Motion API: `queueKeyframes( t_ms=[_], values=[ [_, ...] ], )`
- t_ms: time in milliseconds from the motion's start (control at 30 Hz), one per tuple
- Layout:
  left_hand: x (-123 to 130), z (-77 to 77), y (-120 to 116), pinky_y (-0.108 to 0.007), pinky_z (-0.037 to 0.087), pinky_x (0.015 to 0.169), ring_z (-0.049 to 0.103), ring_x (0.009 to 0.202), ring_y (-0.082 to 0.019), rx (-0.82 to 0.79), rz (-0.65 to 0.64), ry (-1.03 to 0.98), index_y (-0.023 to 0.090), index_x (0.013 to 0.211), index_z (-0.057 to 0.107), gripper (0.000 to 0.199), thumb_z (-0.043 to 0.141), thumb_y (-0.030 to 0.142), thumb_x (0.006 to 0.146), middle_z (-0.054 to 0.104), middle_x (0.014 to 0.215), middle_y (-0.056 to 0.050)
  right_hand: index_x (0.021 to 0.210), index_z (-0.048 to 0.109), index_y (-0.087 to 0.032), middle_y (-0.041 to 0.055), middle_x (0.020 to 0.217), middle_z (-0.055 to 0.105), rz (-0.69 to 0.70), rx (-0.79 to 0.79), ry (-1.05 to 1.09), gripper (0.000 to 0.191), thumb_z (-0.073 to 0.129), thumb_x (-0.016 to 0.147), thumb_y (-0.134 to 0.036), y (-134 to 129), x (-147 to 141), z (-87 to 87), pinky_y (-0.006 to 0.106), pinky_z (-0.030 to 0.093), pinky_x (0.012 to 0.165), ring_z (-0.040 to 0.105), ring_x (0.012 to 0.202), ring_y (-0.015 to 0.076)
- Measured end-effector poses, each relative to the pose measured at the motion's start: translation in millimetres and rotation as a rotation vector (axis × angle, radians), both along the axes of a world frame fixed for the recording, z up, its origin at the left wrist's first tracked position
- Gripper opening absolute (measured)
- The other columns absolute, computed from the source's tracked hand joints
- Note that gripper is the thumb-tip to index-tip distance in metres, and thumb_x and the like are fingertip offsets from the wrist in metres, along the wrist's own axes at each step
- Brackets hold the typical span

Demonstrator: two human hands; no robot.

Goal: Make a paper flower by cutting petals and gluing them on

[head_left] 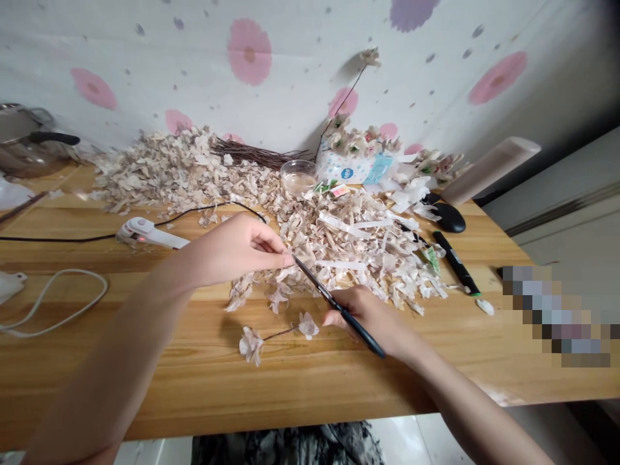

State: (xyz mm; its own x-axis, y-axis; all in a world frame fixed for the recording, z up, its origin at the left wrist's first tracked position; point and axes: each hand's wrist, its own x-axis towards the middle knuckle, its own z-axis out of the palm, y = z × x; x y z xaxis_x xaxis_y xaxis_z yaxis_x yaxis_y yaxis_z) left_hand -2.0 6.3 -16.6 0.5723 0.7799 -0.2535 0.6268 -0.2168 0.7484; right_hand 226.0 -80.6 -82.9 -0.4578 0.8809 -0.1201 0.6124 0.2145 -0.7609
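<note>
My right hand point(371, 316) is wrapped round a dark, slim tool with a pointed metal end point(325, 292), which looks like scissors or tweezers. Its tip reaches the pinched fingertips of my left hand point(242, 248); whatever those fingers hold is too small to name. Below the hands, a short brown twig point(281, 333) lies on the table with a pale petal flower point(252, 345) at one end and a smaller one point(309, 326) at the other. Behind the hands spreads a heap of dried beige petals point(358, 239).
A white corded heating tool point(150, 232) lies left. Behind are brown twigs point(256, 154), a clear cup point(298, 177) and a tissue box point(351, 169) with flowers. A black mouse point(449, 217) and black marker point(455, 261) are right; a pot point(29, 145) stands far left.
</note>
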Motion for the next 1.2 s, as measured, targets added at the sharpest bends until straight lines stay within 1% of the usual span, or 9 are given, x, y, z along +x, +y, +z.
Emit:
queueKeyframes(
  t_ms=[67, 200, 333, 400, 600, 900, 1000, 1100, 1200],
  values=[
    [1, 2.5, 0, -0.022, 0.038, 0.055, 0.061, 0.067, -0.017, 0.004, 0.016, -0.009, 0.021, 0.075, 0.072, 0.024, 0.064, 0.044, 0.073, 0.07, 0.072, -0.001, 0.055, 0.035, -0.018, -0.0048, 0.051, 0.033, 0.001, -0.021, 0.009, 0.063, 0.035, 0.079, -0.077, 1, 0, 0.5, 0.022, 0.023, 0.047, 0.029, 0.05, 0.0083],
    [2, 3.3, -1, -0.024, 0.04, 0.058, 0.062, 0.07, -0.018, -0.022, 0.002, -0.023, 0.022, 0.077, 0.071, 0.025, 0.063, 0.045, 0.074, 0.069, 0.074, -0.001, 0.059, 0.042, -0.017, -0.0034, 0.055, 0.04, 0.017, -0.098, 0.01, 0.065, 0.038, 0.074, -0.08, 0, 0, 3.1, 0.022, 0.028, 0.05, 0.035, 0.054, 0.0096],
    [3, 0.6, -2, -0.024, 0.04, 0.056, 0.061, 0.067, -0.018, -0.028, 0.003, -0.001, 0.022, 0.077, 0.072, 0.027, 0.061, 0.047, 0.075, 0.068, 0.073, -0.001, 0.066, 0.043, -0.017, -0.0007, 0.061, 0.046, 0.041, -0.119, 0.024, 0.074, 0.024, 0.067, -0.089, -2, 1, 3.8, 0.023, 0.03, 0.052, 0.039, 0.056, 0.0118],
    [5, -1.7, -3, -0.024, 0.038, 0.054, 0.06, 0.065, -0.017, -0.04, 0.003, 0.018, 0.023, 0.077, 0.072, 0.027, 0.061, 0.047, 0.074, 0.068, 0.072, -0.001, 0.068, 0.042, -0.018, 0.0002, 0.063, 0.048, 0.066, -0.121, 0.036, 0.076, 0.02, 0.065, -0.09, -3, 2, 2.4, 0.024, 0.03, 0.052, 0.04, 0.057, 0.0123],
    [7, -6.5, -1, -0.023, 0.036, 0.051, 0.057, 0.061, -0.016, -0.063, -0.031, 0.039, 0.023, 0.073, 0.071, 0.025, 0.061, 0.045, 0.072, 0.065, 0.067, 0.0, 0.069, 0.04, -0.018, 0.0006, 0.064, 0.047, 0.07, -0.098, 0.01, 0.075, 0.02, 0.065, -0.09, -2, 3, -3.1, 0.025, 0.029, 0.054, 0.04, 0.06, 0.0133],
    [8, -6.4, 0, -0.024, 0.035, 0.051, 0.056, 0.06, -0.016, -0.111, -0.049, 0.039, 0.022, 0.07, 0.071, 0.024, 0.062, 0.044, 0.071, 0.065, 0.066, -0.001, 0.066, 0.036, -0.018, -0.0017, 0.061, 0.041, 0.078, -0.071, -0.005, 0.071, 0.021, 0.069, -0.088, -2, 2, -1.4, 0.024, 0.026, 0.053, 0.036, 0.057, 0.0114],
    [8, -7.0, 0, -0.023, 0.035, 0.051, 0.054, 0.059, -0.016, -0.133, -0.049, 0.043, 0.022, 0.068, 0.07, 0.024, 0.061, 0.044, 0.071, 0.064, 0.066, 0.0, 0.065, 0.037, -0.018, -0.002, 0.061, 0.04, 0.082, -0.078, -0.002, 0.069, 0.023, 0.073, -0.085, -1, 2, -2.9, 0.024, 0.026, 0.052, 0.035, 0.057, 0.011],
    [7, -7.7, 1, -0.023, 0.033, 0.051, 0.053, 0.058, -0.015, -0.142, -0.068, 0.065, 0.022, 0.07, 0.07, 0.025, 0.06, 0.045, 0.071, 0.064, 0.067, 0.0, 0.064, 0.038, -0.018, -0.0021, 0.059, 0.041, 0.087, -0.085, -0.012, 0.068, 0.025, 0.074, -0.083, -1, 3, -3.7, 0.024, 0.026, 0.052, 0.035, 0.056, 0.0107],
    [6, -7.8, 3, -0.023, 0.03, 0.05, 0.049, 0.056, -0.014, -0.126, -0.097, 0.111, 0.022, 0.07, 0.07, 0.025, 0.061, 0.046, 0.072, 0.06, 0.063, 0.001, 0.061, 0.038, -0.018, -0.0026, 0.056, 0.04, 0.077, -0.083, -0.04, 0.066, 0.031, 0.076, -0.081, 0, 4, -2.5, 0.023, 0.025, 0.05, 0.036, 0.054, 0.0102]
  ],
)
